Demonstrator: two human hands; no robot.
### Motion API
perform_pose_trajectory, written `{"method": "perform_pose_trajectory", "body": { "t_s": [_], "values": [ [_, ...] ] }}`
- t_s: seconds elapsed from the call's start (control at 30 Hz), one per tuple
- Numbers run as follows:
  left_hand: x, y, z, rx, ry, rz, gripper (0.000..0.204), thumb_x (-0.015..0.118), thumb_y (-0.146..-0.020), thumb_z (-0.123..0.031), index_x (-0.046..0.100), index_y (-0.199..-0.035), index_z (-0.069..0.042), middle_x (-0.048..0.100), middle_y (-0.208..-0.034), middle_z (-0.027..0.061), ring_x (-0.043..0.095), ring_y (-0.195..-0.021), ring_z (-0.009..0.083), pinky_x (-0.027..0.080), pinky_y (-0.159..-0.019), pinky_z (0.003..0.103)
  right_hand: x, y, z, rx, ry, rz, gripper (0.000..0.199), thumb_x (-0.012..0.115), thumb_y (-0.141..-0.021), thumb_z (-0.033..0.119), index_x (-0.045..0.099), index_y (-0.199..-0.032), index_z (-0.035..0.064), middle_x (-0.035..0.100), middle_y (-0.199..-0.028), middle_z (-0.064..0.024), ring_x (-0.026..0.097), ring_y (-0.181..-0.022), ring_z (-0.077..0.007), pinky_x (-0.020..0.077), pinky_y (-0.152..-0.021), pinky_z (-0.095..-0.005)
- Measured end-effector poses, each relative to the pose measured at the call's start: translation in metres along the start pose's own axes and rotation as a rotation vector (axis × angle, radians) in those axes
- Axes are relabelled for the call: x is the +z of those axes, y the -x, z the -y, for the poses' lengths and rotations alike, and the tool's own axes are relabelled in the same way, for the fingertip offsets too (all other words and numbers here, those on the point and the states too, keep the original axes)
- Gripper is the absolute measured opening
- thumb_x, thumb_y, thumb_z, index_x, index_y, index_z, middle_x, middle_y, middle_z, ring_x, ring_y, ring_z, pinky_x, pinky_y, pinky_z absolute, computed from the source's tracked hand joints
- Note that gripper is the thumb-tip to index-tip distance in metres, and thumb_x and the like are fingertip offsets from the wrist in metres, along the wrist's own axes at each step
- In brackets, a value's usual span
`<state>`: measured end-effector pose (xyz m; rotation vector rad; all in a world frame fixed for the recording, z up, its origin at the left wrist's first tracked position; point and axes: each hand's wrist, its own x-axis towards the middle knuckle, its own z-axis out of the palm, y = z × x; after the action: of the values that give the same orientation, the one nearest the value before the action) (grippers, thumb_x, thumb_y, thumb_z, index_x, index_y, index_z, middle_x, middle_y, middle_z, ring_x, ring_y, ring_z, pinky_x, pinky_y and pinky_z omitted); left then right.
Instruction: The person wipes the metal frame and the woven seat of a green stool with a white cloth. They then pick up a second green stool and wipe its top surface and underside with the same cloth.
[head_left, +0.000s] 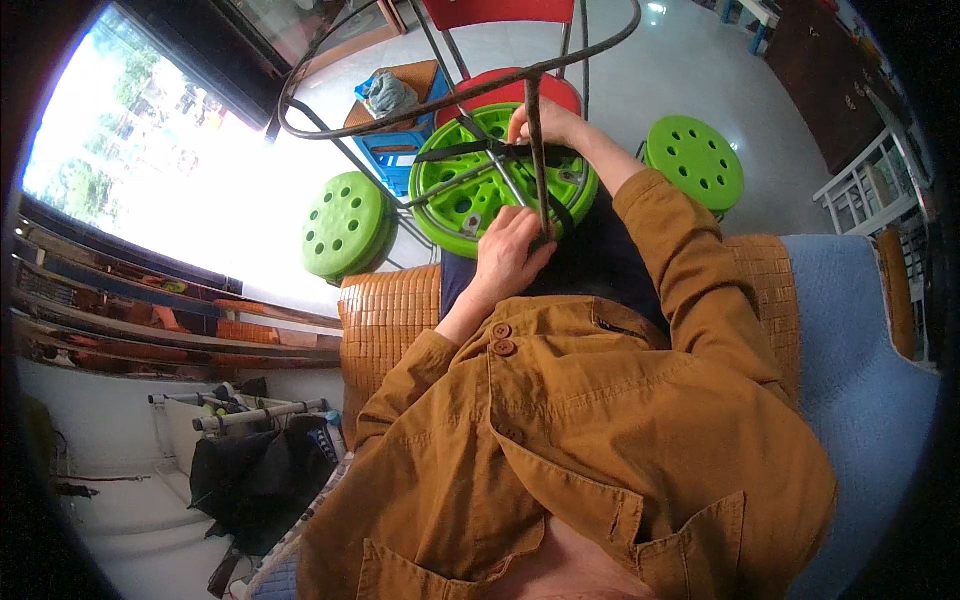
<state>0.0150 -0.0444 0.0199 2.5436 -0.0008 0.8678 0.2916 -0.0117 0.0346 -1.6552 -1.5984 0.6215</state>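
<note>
A green round stool (432, 192) lies upside down across my lap, its metal legs and large foot ring (400, 121) rising toward me. My left hand (508, 258) is closed at the foot of one metal leg (537, 150), its fingers curled by the green underside. At the far part of the seat, my right hand (548, 124) has its fingertips drawn together; whatever they pinch is hidden. Black strap-like pieces (450, 151) cross the underside between my hands.
Green stools stand at the left (342, 225) and right (695, 160). Beyond are a red chair (500, 10) and a blue stool (385, 150) bearing a bagged bundle (386, 95). A woven mat (385, 300) covers the seat beneath me.
</note>
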Motion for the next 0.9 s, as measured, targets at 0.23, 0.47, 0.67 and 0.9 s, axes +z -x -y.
{"method": "perform_pose_trajectory", "body": {
  "t_s": [0.23, 0.47, 0.67, 0.9],
  "values": [
    [0.001, -0.001, 0.003, 0.016, 0.003, -0.006, 0.030, 0.074, -0.076, -0.016, 0.056, -0.098, -0.006, 0.059, -0.096, 0.0101, 0.056, -0.097, 0.0346, 0.049, -0.078, 0.044, 0.028, -0.051, -0.008, 0.028, 0.130, -0.447, 0.023, 0.064, -0.083, 0.014, 0.073, -0.103, 0.0061, 0.074, -0.096, -0.0117, 0.070, -0.087, -0.0188, 0.0531, -0.074, -0.0344],
    [0.000, 0.001, 0.001, -0.020, -0.002, -0.003, 0.030, 0.074, -0.077, -0.016, 0.057, -0.099, -0.007, 0.061, -0.099, 0.0095, 0.056, -0.100, 0.0344, 0.050, -0.080, 0.044, 0.067, -0.068, -0.002, 0.028, 0.307, -0.238, 0.031, 0.059, -0.087, 0.017, 0.069, -0.115, 0.0099, 0.070, -0.108, -0.0186, 0.065, -0.104, -0.0386, 0.0497, -0.093, -0.0463],
    [0.002, -0.002, 0.000, -0.058, 0.005, 0.035, 0.025, 0.072, -0.080, -0.018, 0.060, -0.100, -0.009, 0.062, -0.103, 0.0077, 0.057, -0.103, 0.0328, 0.051, -0.081, 0.043, 0.032, -0.048, -0.001, 0.038, 0.338, -0.034, 0.027, 0.063, -0.088, 0.020, 0.075, -0.109, 0.0088, 0.073, -0.103, -0.0178, 0.070, -0.100, -0.0314, 0.0524, -0.089, -0.0401],
    [0.001, 0.002, 0.001, -0.045, 0.004, 0.086, 0.024, 0.072, -0.080, -0.020, 0.061, -0.100, -0.011, 0.062, -0.104, 0.0078, 0.056, -0.103, 0.0325, 0.050, -0.084, 0.043, 0.012, -0.003, 0.022, 0.093, 0.246, 0.036, 0.029, 0.068, -0.084, 0.030, 0.077, -0.095, 0.0057, 0.073, -0.084, -0.0161, 0.070, -0.082, -0.0296, 0.0533, -0.076, -0.0384]
  ]
}}
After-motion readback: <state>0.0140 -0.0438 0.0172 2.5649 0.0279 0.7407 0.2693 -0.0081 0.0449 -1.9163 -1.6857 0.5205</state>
